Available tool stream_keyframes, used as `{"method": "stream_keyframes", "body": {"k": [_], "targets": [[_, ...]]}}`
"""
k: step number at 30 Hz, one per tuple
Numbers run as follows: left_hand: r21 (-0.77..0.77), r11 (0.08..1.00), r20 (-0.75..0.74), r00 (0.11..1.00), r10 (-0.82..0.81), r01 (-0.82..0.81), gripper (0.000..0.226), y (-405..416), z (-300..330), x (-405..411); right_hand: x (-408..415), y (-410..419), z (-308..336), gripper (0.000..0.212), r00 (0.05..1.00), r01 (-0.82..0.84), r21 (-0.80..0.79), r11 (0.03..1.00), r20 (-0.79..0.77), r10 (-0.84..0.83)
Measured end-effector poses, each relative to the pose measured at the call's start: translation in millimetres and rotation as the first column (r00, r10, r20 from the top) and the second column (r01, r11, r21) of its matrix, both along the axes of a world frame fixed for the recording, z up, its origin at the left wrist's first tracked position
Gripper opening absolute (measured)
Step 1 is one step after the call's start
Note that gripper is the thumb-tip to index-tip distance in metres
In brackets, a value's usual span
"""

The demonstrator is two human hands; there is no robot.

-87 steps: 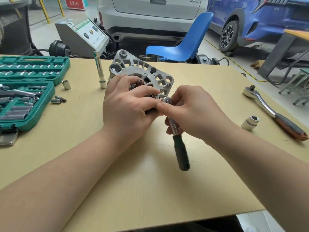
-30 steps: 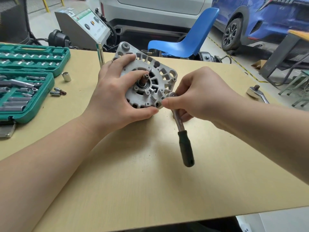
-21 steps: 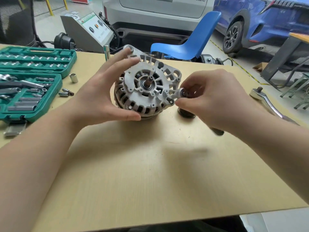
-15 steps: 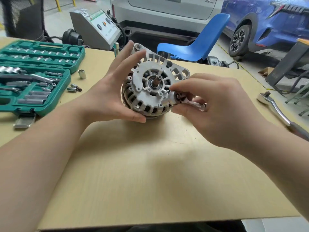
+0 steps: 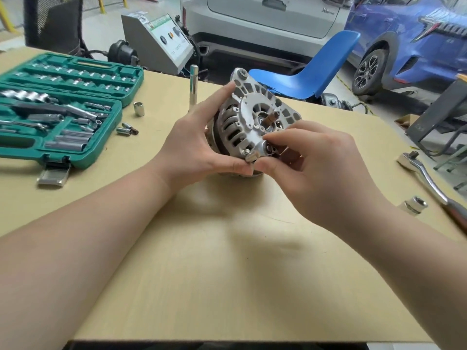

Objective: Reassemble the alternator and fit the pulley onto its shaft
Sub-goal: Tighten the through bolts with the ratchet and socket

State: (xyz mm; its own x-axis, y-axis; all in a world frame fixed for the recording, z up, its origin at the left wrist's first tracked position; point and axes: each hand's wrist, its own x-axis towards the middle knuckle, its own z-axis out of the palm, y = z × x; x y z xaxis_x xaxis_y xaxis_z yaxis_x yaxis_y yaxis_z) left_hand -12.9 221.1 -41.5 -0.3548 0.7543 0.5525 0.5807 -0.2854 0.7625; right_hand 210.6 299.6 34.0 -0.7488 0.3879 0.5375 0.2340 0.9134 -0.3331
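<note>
**Ana:** Head view first: where does the job stand?

**Ben:** The alternator [image 5: 255, 127] is up off the surface [image 5: 227, 261], its lower edge just above it. The left hand [image 5: 199, 147] grips the housing from the side, fingers curled round it. Both case halves look joined, and the bare shaft [image 5: 271, 119] sticks out of the front.

**Ana:** And the right hand [image 5: 310, 170]?

**Ben:** Its fingertips are pinched together on a small ratchet head [image 5: 252, 155] seated at a bolt on the lower rim. My guess is that a case bolt is being run in.

**Ana:** So the pulley?

**Ben:** Not on the shaft, and I can't find it here; that step looks to be left.

**Ana:** Containers?

**Ben:** One green tool case [image 5: 58, 114] lies open at the left, its far half rowed with sockets, its near half holding extensions and longer sockets. Loose sockets [image 5: 139, 108] lie beside it, and a larger ratchet [image 5: 429, 178] with a socket [image 5: 414, 204] lies at the right.
</note>
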Motion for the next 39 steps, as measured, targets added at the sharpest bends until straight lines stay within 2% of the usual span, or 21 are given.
{"method": "stream_keyframes", "body": {"k": [8,18,29,35,39], "targets": [[-0.016,0.997,-0.020,0.997,0.071,-0.071,0.132,-2,0,7,2,3,9,0.018,0.997,0.061,-0.172,0.983,-0.029,-0.066],[-0.001,0.997,-0.051,0.996,0.075,-0.076,0.131,-2,-2,7,-12,-1,17,0.022,0.990,0.132,-0.263,0.956,0.088,-0.112],[0.001,0.999,-0.029,0.999,0.036,-0.036,0.127,-4,-1,3,-15,-4,27,0.029,0.978,0.073,-0.141,0.987,0.203,-0.044],[0.000,0.999,-0.038,0.998,0.043,-0.043,0.128,-4,-3,2,-16,5,34,0.023,0.959,-0.089,0.156,0.984,0.282,0.042],[-0.003,0.999,-0.042,0.998,0.040,-0.040,0.129,-5,-3,1,-16,10,40,0.021,0.929,-0.198,0.263,0.944,0.357,0.095]]}}
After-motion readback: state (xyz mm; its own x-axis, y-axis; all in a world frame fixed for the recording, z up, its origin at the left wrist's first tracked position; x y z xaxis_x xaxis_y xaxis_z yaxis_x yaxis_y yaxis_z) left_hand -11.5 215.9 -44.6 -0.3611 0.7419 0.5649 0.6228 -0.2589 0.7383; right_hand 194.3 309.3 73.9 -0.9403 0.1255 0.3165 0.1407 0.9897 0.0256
